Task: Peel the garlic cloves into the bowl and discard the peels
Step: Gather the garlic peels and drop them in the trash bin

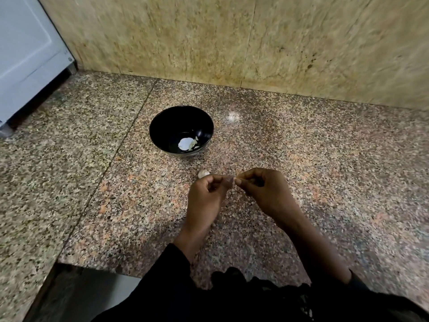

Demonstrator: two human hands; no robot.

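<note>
We pinch something small between both hands, left (207,194) and right (264,189), near the bowl (162,126); a clove (203,174) lies just beside our left hand.

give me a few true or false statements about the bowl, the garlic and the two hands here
1. The black bowl stands upright on the granite counter. True.
2. The bowl holds nothing. False: pale garlic pieces lie in its bottom.
3. A garlic clove lies on the counter just beyond the left hand. True.
4. The right hand rests flat on the counter. False: its fingers are curled, tips meeting the left hand's.
5. The hands are over the bowl. False: they are nearer the person.
</note>
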